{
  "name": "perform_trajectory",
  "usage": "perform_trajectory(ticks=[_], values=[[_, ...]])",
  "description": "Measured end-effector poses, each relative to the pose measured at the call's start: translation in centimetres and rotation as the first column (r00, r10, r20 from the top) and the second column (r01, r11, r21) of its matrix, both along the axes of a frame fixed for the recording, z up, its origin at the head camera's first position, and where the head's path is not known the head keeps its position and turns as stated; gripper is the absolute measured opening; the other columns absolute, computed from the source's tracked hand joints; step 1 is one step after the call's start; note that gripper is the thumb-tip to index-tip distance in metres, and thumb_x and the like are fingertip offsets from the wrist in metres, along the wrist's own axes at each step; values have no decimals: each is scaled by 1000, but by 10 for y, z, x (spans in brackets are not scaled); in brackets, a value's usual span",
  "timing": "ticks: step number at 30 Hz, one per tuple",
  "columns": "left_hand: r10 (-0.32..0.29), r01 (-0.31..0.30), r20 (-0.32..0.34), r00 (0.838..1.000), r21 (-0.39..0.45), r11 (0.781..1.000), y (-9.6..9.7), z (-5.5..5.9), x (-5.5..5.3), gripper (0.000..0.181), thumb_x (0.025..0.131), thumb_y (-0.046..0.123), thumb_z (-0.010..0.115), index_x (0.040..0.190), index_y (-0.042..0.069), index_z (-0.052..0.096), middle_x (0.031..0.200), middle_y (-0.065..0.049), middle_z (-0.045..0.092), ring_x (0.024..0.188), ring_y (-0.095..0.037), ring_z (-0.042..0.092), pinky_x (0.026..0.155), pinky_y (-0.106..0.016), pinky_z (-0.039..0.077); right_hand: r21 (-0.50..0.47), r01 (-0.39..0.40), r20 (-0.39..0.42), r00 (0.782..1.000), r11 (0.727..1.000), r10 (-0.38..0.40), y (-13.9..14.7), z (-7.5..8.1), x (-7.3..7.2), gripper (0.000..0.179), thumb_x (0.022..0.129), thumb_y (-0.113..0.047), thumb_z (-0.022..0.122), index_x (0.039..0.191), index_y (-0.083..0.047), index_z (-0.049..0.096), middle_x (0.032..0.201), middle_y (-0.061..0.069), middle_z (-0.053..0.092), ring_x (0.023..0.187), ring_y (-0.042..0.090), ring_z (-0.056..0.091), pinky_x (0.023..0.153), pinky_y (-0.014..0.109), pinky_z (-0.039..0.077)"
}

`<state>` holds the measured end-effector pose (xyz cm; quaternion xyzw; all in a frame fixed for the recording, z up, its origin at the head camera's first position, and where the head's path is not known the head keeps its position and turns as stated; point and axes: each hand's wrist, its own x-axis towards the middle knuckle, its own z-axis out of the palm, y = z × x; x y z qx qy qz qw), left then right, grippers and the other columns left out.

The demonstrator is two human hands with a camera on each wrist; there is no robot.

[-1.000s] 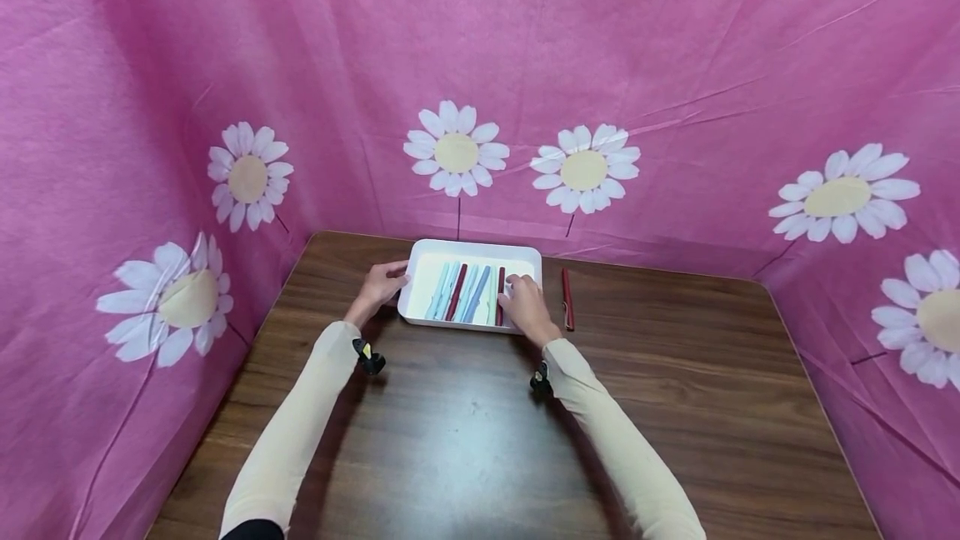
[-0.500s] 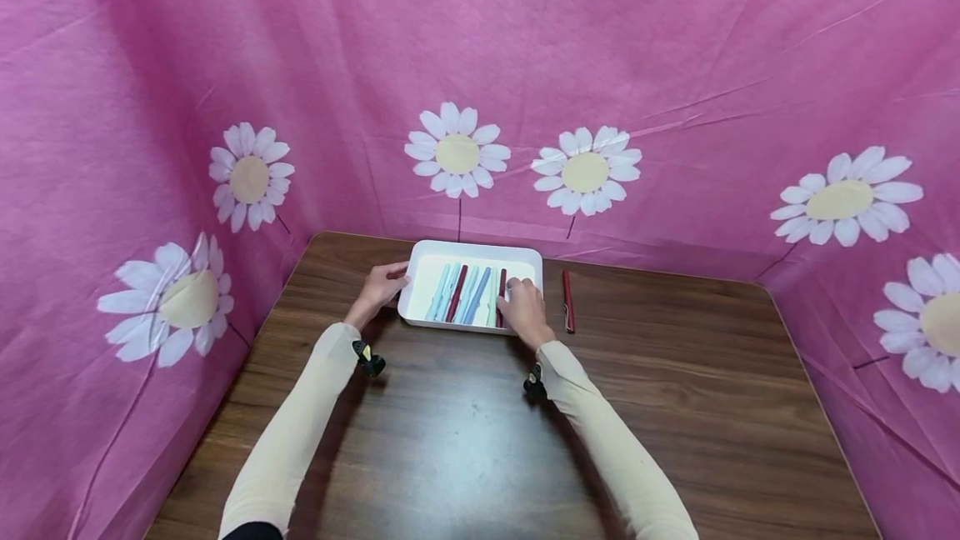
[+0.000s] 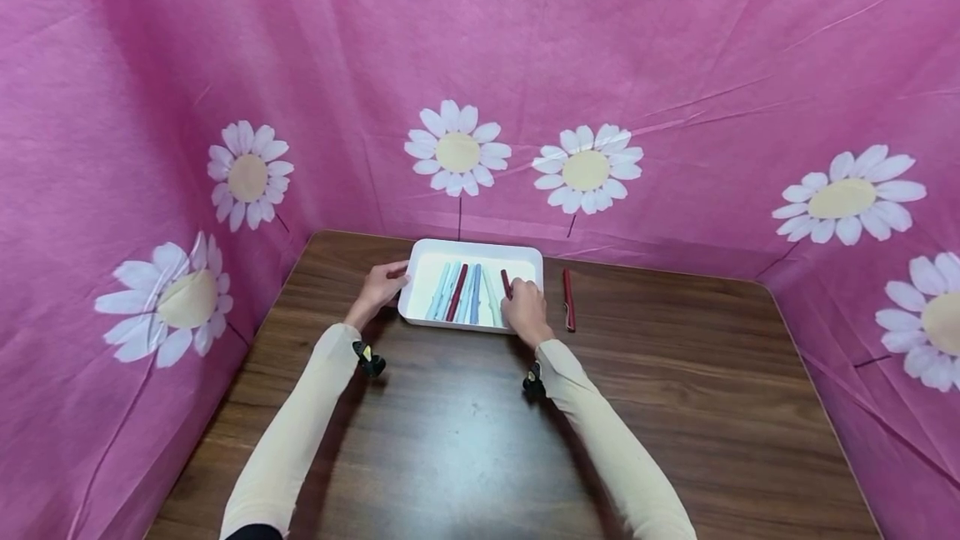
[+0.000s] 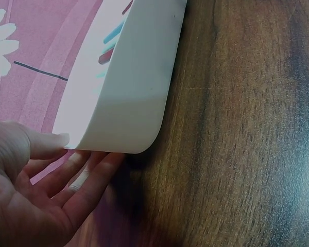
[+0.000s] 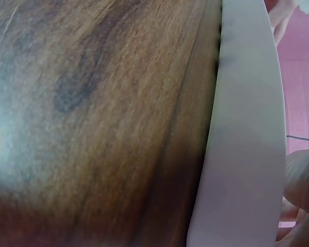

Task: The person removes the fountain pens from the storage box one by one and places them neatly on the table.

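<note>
In the head view, a white tray at the table's back holds pens in a row: pale blue pens, a dark red pen, a darker blue pen and a pale green pen. My left hand grips the tray's left end; in the left wrist view its thumb is on the rim and its fingers lie against the outer wall. Inside the right end, my right hand pinches another dark red pen, whose lower part the hand hides. The right wrist view mostly shows the tray's outer wall.
One more dark red pen lies on the wooden table, right of the tray. A pink cloth with printed daisies hangs close behind the table and at both sides.
My right hand has shifted slightly left and now pinches the red pen, which has tilted. The darker blue and pale green pens have changed angle. My left hand stays on the tray.
</note>
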<state>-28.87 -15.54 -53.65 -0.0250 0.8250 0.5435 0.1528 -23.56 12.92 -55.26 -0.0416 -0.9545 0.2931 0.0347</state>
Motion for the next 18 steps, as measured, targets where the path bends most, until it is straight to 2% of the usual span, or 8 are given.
perform_trajectory(ticks=[8,11,15,18], values=[[11,-11,-13,1000,12,1000,0,0,2,46,107,9,56,153,4,52,141,-29,61,106,-30,67,72,-33,64,6,13,-12,1000,1000,-12,0,-3,-1,4,91,-1,65,89,2,66,85,18,64,80,36,63,74,51,57],[11,-11,-15,1000,14,1000,0,0,2,46,107,9,56,153,3,52,142,-29,61,108,-32,67,75,-35,65,9,17,-17,1000,1000,-17,0,-3,-1,5,92,-1,64,89,2,66,86,18,64,82,36,64,75,52,56],[-3,3,-11,1000,20,1000,0,0,2,48,107,8,56,154,3,50,143,-30,59,114,-38,66,78,-45,65,2,21,-31,999,1000,-21,0,-3,-1,6,93,-2,64,92,2,67,88,18,64,83,37,64,75,52,56],[-6,5,-18,1000,-3,1000,0,-1,0,48,106,9,57,154,3,51,144,-30,59,118,-40,65,80,-47,65,-16,20,-57,998,1000,-21,-1,-1,-1,7,94,-2,64,94,3,68,89,19,64,84,38,64,75,53,56]])
